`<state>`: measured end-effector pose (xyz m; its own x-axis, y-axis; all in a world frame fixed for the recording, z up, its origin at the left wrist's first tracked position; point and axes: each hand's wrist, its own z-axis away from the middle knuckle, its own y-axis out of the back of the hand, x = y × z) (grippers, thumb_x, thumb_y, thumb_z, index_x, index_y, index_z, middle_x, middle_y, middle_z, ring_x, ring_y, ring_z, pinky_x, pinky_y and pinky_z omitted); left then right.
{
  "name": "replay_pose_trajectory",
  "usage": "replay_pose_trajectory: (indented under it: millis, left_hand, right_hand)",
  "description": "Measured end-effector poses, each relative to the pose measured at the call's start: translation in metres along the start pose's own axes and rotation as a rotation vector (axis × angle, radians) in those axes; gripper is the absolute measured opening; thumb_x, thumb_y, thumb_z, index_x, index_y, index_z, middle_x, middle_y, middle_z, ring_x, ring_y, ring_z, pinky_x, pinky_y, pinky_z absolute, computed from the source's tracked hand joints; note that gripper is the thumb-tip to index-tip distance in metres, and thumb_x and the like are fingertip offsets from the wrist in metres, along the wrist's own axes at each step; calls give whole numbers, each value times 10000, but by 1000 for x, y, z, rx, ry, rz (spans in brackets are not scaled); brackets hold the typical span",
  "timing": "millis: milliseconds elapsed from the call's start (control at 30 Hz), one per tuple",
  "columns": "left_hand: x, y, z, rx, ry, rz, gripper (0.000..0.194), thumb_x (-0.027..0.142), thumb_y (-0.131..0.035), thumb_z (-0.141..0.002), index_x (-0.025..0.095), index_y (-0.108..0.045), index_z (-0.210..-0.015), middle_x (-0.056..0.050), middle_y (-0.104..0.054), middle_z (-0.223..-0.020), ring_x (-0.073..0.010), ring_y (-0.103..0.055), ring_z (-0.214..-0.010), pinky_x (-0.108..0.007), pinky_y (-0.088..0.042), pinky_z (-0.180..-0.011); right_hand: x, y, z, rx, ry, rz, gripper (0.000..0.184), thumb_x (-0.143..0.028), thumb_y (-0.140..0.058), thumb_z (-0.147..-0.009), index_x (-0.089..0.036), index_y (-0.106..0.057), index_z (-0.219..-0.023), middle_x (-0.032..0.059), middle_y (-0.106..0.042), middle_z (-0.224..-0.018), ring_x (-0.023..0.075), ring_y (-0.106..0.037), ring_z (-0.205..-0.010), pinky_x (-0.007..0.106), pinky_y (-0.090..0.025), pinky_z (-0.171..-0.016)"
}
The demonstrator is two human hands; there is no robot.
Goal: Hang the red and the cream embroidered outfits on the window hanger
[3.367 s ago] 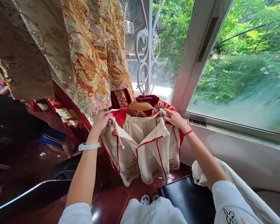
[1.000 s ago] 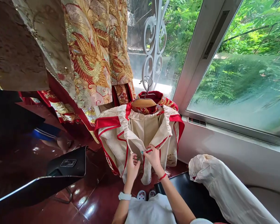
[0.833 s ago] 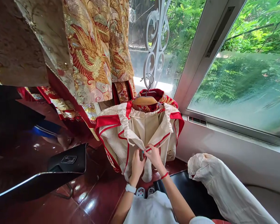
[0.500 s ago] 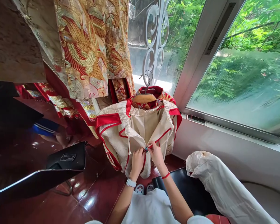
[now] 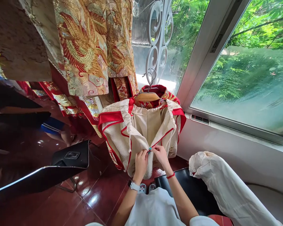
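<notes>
A cream jacket with red trim [image 5: 122, 135] hangs on a wooden hanger [image 5: 147, 96] in front of the window. My left hand [image 5: 141, 163] and my right hand [image 5: 160, 155] meet at the jacket's front opening, about halfway down. Both hands pinch the two red-edged front panels together at a small fastening. The left wrist wears a white watch, the right a red string.
Gold and red embroidered garments [image 5: 85, 47] hang at upper left. A black chair [image 5: 70, 160] stands at left on the glossy red floor, a black seat [image 5: 193, 194] at right holds a white garment bag [image 5: 226, 188]. A window [image 5: 245, 75] and white scrolled grille [image 5: 157, 40] lie ahead.
My hands dropped from the jacket's collar to its front opening and closed together on the fastening. Over the last second they stayed there, shifting only slightly.
</notes>
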<state>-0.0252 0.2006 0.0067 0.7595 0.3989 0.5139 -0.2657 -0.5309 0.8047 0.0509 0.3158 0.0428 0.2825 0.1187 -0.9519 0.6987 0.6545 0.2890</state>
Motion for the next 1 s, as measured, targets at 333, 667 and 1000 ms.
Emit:
replay_pose_trajectory:
  millis: [333,667,1000]
  left_hand:
    - [-4,-2,4,90,16,9,265,80,-426,-931,212,-656,-936,-65,-711,-933,-232,-653,-842,-374,-497,-801]
    - [-5,8,-8,178,45,72,285,156,-399,-959,211,-678,-963,-87,-719,-952,-249,-653,-859,-403,-509,-801]
    - [1,10,-25,249,53,127,287,146,-372,-968,193,-633,-860,-71,-677,-861,-212,-627,-786,-344,-491,-733]
  right_hand:
    - [-19,-7,0,-122,-332,-463,270,-459,-593,-635,-227,-469,-572,-8,-528,-549,134,-461,-535,263,-356,-548]
    - [-107,2,-20,152,-20,-457,211,-400,-618,-681,-197,-622,-626,34,-656,-692,172,-538,-694,270,-376,-603]
    - [-163,3,-42,226,104,-608,190,-356,-635,-617,-195,-550,-561,-8,-557,-605,125,-442,-622,267,-367,-592]
